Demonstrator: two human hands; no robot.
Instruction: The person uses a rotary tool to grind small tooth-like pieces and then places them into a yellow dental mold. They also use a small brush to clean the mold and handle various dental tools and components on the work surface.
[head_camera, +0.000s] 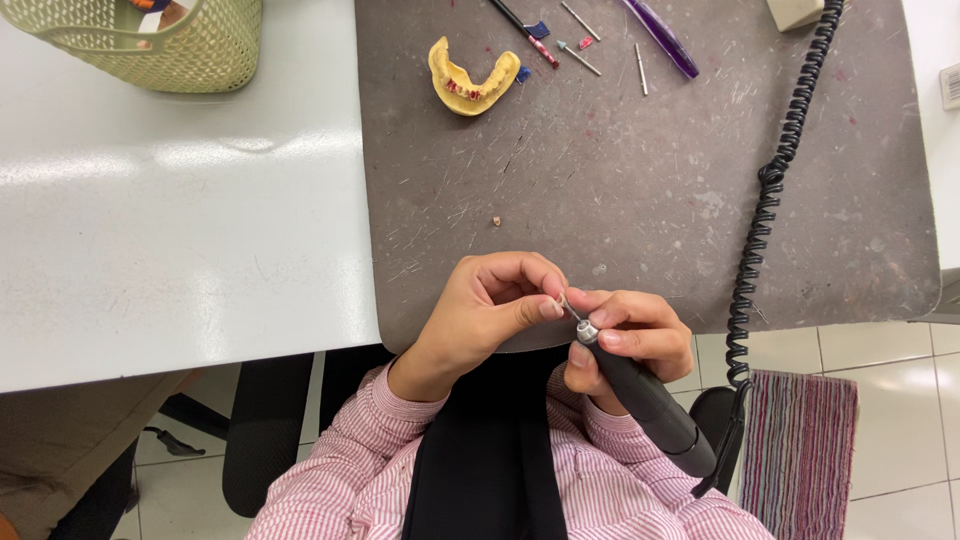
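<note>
Head view, steeply down, close.

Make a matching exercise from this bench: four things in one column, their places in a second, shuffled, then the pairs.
Things:
1. yellow jaw model
2. black handpiece
3. green basket
4. coiled black cord

Places:
A. top left corner, on the white table
B. in the right hand
C. along the right side of the grey mat
D. at the mat's upper left

Pairs: 1-D, 2-B, 3-A, 4-C
</note>
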